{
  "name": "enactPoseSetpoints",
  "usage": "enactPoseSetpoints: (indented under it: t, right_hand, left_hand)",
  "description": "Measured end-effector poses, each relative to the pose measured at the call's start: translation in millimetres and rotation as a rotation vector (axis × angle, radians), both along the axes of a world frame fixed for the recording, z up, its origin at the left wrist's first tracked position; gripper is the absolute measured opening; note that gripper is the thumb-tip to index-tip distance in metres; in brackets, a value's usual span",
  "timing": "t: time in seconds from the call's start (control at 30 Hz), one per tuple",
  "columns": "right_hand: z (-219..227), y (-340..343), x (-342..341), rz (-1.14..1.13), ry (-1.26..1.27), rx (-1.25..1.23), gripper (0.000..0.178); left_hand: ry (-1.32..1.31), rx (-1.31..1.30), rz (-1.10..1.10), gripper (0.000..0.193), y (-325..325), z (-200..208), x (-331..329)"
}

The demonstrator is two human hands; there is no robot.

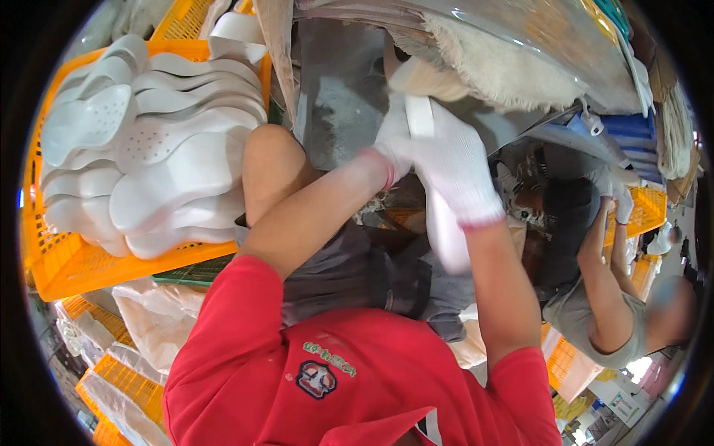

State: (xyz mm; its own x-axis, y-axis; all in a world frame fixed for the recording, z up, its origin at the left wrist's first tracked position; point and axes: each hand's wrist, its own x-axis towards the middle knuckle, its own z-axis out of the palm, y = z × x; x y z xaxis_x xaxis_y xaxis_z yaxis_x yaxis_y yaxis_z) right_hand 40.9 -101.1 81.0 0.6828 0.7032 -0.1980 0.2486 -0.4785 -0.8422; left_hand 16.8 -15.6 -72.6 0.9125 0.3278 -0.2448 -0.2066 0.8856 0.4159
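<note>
Both my hands wear white knitted gloves with pink cuffs. My right hand (455, 163) is wrapped round a long white clog-like shoe (448, 241), whose rounded end sticks out below the wrist. Close against it, my left hand (394, 141) grips the far end, with its fingers partly hidden and slightly blurred. The far end of the shoe is up at a beige rounded wheel (428, 79), which is smeared by motion; I cannot tell whether they touch. Beside it hangs a pale, shaggy buffing wheel (513, 67).
At left, an orange crate (82, 271) is piled with white shoes (178, 178), some with small holes. Grey sheet metal (335, 111) stands beyond my hands, with clear plastic sheeting (535, 30) above. A co-worker (613, 320) works at the right, near another orange crate (651, 209).
</note>
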Motion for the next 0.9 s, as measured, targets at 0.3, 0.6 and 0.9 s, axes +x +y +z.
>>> enactPoseSetpoints:
  t: [0.3,0.6,0.9]
  right_hand:
    - [-31.4,-32.0,3.7,0.084,0.401,0.146,0.043]
    - [19.8,-58.9,-91.8,-0.060,-0.481,-0.191,0.072]
    - [4.6,9.4,-7.0,0.042,-0.748,-0.138,0.044]
  left_hand:
    - [-0.153,-0.216,-0.054,0.071,48.0,45.9,21.8]
    - [0.062,-0.409,-0.113,0.100,4.1,41.7,-0.7]
    - [0.462,0.554,0.137,0.065,-0.3,20.4,-3.1]
